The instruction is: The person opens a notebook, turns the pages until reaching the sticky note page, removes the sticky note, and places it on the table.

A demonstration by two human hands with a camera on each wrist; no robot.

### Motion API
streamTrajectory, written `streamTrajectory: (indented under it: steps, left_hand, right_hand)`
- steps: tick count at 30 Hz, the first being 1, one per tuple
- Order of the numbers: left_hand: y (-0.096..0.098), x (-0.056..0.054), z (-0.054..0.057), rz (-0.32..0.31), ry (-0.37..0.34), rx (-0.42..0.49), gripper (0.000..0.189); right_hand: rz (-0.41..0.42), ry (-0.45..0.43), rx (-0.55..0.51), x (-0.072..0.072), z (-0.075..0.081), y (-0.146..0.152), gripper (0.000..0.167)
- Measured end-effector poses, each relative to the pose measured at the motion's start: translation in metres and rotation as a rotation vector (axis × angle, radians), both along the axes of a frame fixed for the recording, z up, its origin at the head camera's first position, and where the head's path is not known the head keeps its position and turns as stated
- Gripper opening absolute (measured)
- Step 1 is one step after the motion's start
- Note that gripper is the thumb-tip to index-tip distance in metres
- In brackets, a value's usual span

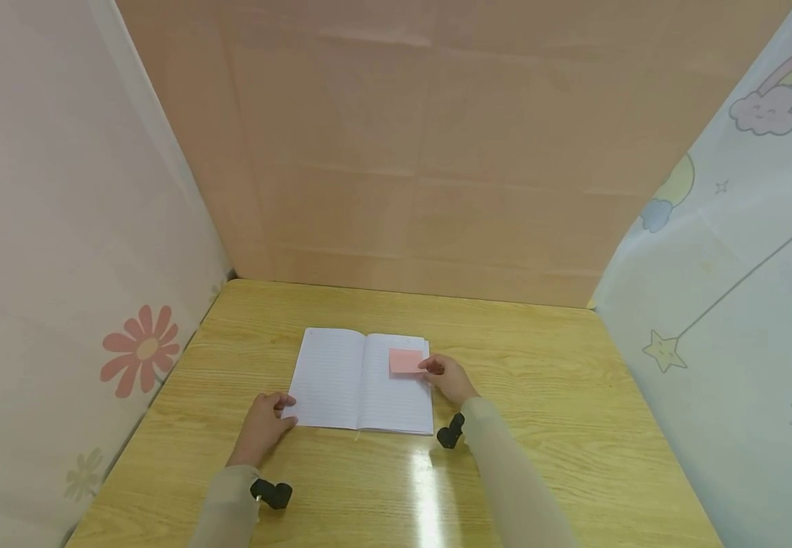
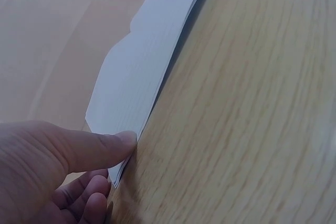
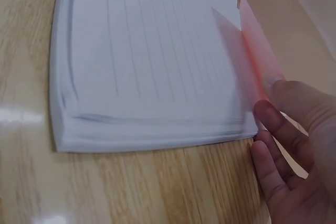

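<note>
An open notebook (image 1: 327,380) with lined white pages lies flat on the wooden table. At its lower left corner is my left hand (image 1: 263,425); in the left wrist view the thumb (image 2: 107,149) presses on the page while the other fingers curl by the edge, gripping the corner. My right hand (image 1: 452,382) pinches the right end of a pink sticky note (image 1: 405,361) between thumb and index finger. In the right wrist view the note (image 3: 254,51) stands tilted over the right-hand page, the remaining fingers touching or nearly touching the notebook's edge.
The wooden table (image 1: 546,396) extends around the notebook on all sides. A plain brownish sheet (image 1: 423,152) hangs behind it. Patterned cloth walls (image 1: 19,251) close in the left and right sides. A thin ribbon (image 1: 357,436) pokes out below the notebook's spine.
</note>
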State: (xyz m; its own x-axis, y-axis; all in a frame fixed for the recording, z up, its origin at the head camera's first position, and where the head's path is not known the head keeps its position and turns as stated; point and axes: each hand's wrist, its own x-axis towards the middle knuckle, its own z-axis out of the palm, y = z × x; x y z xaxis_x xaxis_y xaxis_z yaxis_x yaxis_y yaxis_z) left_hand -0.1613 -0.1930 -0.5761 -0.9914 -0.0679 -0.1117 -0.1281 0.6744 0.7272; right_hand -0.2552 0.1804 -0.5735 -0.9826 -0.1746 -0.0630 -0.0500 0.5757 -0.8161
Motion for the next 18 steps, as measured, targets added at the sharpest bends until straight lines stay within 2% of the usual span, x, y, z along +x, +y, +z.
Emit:
streamTrajectory:
  steps: [9, 18]
  left_hand:
    - [-0.0005, -0.0008, -0.0026, 0.007, -0.016, -0.007, 0.025]
    - [-0.0016, -0.0007, -0.0018, -0.009, -0.001, 0.004, 0.024]
  right_hand:
    - [-0.018, -0.011, -0.063, -0.0023, -0.0021, 0.0015, 0.007]
    - [-0.083, -0.002, -0.084, -0.0025, -0.0009, 0.0024, 0.006]
